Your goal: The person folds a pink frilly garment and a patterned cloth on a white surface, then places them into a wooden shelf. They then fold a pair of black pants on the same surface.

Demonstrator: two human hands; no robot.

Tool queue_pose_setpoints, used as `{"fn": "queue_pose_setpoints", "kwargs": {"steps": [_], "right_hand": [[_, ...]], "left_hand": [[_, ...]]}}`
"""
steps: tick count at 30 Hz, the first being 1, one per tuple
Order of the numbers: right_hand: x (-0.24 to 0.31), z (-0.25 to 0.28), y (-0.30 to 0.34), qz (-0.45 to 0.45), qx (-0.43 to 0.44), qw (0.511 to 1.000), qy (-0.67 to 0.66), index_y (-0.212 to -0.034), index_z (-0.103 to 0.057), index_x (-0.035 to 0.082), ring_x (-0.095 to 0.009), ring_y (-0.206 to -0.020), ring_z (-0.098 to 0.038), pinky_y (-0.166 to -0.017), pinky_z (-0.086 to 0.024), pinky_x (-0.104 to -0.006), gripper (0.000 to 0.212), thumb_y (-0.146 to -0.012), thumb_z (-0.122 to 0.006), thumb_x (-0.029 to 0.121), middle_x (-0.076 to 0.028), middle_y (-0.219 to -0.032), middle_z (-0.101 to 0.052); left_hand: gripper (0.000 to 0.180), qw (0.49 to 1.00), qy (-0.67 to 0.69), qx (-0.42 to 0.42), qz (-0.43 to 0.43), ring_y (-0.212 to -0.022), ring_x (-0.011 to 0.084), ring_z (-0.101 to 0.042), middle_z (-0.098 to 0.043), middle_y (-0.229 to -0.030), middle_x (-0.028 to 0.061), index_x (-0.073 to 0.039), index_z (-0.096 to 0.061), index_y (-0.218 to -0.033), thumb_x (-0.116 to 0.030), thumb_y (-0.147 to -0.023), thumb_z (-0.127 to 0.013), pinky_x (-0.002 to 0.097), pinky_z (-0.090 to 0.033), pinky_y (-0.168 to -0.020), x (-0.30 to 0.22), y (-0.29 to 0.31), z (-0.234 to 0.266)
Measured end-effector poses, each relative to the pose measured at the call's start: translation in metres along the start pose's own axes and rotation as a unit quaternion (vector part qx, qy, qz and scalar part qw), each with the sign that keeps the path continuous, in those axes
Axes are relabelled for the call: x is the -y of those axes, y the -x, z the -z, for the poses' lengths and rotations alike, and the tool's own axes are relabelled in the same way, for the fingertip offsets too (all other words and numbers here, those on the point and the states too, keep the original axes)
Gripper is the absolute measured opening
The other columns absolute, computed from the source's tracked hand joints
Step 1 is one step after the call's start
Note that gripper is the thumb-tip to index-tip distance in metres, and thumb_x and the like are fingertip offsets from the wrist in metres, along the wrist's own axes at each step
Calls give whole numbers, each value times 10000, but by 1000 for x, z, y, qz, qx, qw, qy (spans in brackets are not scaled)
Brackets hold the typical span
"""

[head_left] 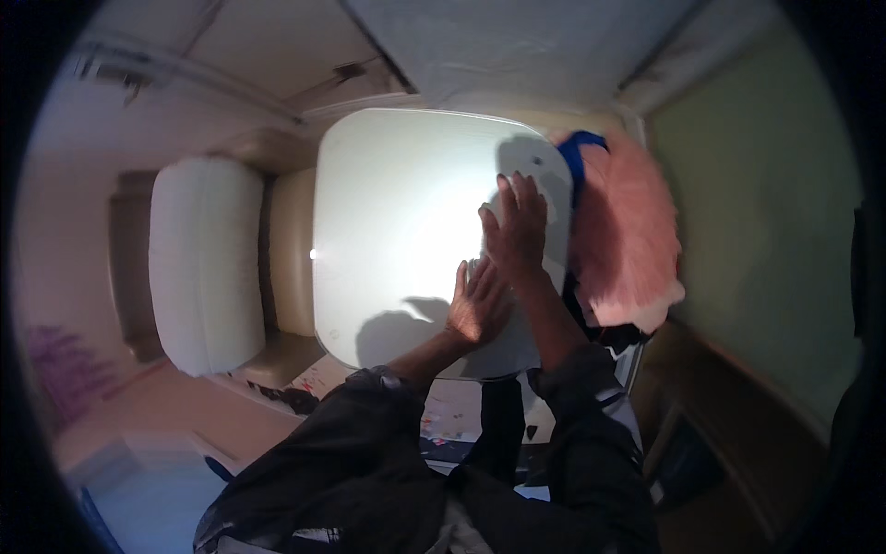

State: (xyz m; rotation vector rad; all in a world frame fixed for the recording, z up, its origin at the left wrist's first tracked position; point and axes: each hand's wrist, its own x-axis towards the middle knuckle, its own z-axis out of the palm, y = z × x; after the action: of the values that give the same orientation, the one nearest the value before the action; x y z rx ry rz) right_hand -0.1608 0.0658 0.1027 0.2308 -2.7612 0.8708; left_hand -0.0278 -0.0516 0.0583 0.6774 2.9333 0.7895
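A pale, glossy panel with rounded corners, like a tabletop, lies in front of me under a bright patch of light. My left hand rests on its right half, palm down, with the fingers stretched apart. Farther up and slightly to the right, my right hand lies flat on the same panel, fingers spread, its wrist close to the left fingertips. Nothing shows in either hand, though what lies under the palms is hidden. A small dark spot marks the panel's upper right corner.
Right of the panel is a fluffy pink thing with a blue cloth beside it. On the left, a thick white padded piece rests against beige furniture. A green wall stands at far right; a light blue box-like thing sits lower left.
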Motion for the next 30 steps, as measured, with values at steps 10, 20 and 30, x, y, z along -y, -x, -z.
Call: {"fn": "queue_pose_setpoints", "kwargs": {"steps": [10,20,30], "right_hand": [[95,-128,-38,88,130,986,59,-1477,-542,134,-437,-1523,-272,-1212,-175,-654,664,-909,-721,427,-213,-1600,-367],[117,-147,-42,72,148,977,136,-1516,-489,128,-460,-1526,-248,-1205,-181,-648,675,-915,-713,336,-243,-1613,-333],[123,-147,-54,74,168,971,156,-1515,-443,113,-475,-1488,-280,-1203,-184,-655,720,-868,-712,273,-249,-1578,-352]], "left_hand": [[654,978,-87,-85,172,-1547,402,-256,-322,-1627,237,-81,-441,-1510,-293,-937,-674,694,-142,-1213,193,18,122],[607,983,-32,-52,172,-1553,373,-246,-313,-1630,213,-111,-495,-1482,-385,-965,-654,686,-153,-1218,236,32,132],[642,982,1,-2,189,-1549,388,-254,-309,-1638,230,-100,-478,-1507,-399,-968,-657,716,-162,-1192,243,28,136]]}}
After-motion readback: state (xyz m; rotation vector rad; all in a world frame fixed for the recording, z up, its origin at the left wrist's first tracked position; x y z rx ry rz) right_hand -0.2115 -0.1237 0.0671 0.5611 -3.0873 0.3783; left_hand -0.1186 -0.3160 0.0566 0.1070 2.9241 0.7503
